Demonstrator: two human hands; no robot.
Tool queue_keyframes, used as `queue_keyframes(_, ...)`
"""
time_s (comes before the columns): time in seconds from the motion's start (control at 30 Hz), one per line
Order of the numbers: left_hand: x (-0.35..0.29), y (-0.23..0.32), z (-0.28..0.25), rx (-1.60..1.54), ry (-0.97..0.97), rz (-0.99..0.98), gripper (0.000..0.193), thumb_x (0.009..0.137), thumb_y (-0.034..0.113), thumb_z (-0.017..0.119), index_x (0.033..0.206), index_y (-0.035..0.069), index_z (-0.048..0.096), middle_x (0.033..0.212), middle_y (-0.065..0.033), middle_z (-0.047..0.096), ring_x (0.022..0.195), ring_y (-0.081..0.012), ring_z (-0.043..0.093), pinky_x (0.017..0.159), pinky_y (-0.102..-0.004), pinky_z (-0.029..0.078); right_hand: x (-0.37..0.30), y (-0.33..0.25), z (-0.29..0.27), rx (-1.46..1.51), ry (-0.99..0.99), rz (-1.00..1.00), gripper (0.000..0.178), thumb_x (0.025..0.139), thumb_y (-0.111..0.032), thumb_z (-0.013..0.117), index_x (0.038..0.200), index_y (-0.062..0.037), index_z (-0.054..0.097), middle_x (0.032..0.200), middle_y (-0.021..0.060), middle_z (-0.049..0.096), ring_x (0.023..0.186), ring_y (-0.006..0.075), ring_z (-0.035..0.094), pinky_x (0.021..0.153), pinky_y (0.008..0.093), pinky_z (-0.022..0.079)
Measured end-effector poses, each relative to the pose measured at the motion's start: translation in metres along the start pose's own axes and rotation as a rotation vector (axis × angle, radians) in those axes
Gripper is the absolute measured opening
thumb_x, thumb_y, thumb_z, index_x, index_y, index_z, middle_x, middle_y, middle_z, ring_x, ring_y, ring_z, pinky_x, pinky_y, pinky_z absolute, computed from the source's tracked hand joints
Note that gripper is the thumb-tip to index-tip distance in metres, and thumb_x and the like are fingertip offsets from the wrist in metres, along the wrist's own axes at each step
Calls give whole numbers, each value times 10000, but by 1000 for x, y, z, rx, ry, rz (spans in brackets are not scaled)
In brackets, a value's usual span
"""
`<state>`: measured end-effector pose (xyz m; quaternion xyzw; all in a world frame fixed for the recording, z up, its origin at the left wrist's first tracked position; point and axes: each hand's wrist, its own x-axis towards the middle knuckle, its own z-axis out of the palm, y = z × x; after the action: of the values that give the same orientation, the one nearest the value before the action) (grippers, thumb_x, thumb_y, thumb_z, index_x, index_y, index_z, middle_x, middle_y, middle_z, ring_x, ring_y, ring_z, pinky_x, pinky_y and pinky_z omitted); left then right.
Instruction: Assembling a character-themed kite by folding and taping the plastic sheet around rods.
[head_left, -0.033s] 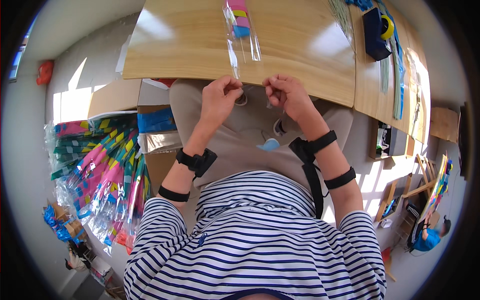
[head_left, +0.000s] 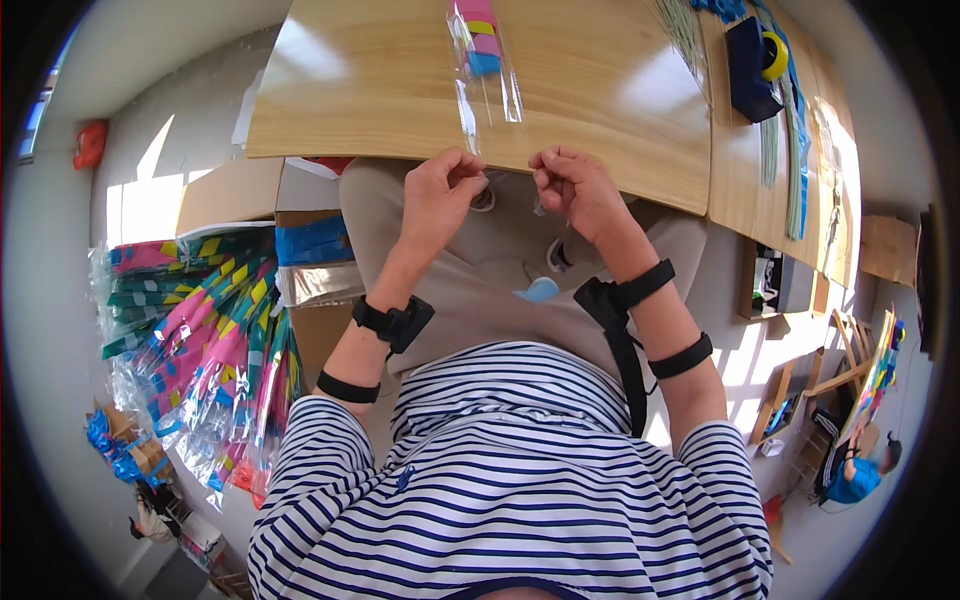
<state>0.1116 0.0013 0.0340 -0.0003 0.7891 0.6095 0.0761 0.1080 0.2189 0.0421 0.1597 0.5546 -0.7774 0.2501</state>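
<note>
Over the near edge of the wooden table (head_left: 330, 90), both my hands are closed in a pinch with a gap between them. My left hand (head_left: 438, 200) grips the edge of a clear plastic sleeve (head_left: 466, 112) between thumb and forefinger. My right hand (head_left: 582, 192), fingers curled in, holds clear film that shows faintly below its fingertips. The sleeve runs back over the tabletop. Inside its far part lies a folded bundle of pink, yellow and blue fabric (head_left: 482, 42), with a thin stick pointing toward me. The film between my hands is hard to make out.
To my left lies a heap of colourful packed bundles (head_left: 200, 340), beside cardboard boxes (head_left: 305, 195). A tape dispenser (head_left: 750, 75) with yellow tape and bunches of thin sticks (head_left: 796, 170) rest on the right table. Another person (head_left: 858, 475) sits at far right.
</note>
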Motion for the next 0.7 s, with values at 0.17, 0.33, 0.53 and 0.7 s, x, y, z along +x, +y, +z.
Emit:
queue_keyframes(0.17,-4,21,12,-98,-110,74,185,785,2,712,964,-16,665,836,-66,704,773,-112,660,716,-271,536,-1,-5,7,275,-93,48,190,1012,-222,564,952,-46,603,723,10,561,504,86,422,504,243,357)
queue_keyframes(0.33,-4,14,20,-119,-261,-4,176,798,-59,697,952,0,635,894,-29,696,846,-86,659,749,-238,529,-5,-7,14,312,-129,49,187,1014,-230,563,943,-58,579,723,1,545,507,79,406,511,239,347)
queue_keyframes(0.53,2,7,21,-74,-225,-41,153,782,-98,663,887,4,619,836,-42,692,780,-92,660,696,-235,527,-6,-8,8,328,-117,46,173,998,-218,595,948,-53,601,742,0,574,529,76,440,510,233,358)
queue_keyframes(0.7,0,4,20,-237,-163,-114,109,767,-90,640,838,-12,614,745,-62,677,685,-99,657,613,-247,509,-9,-3,2,-304,-21,-126,109,961,-120,622,978,-25,673,788,8,619,585,78,512,551,218,412)
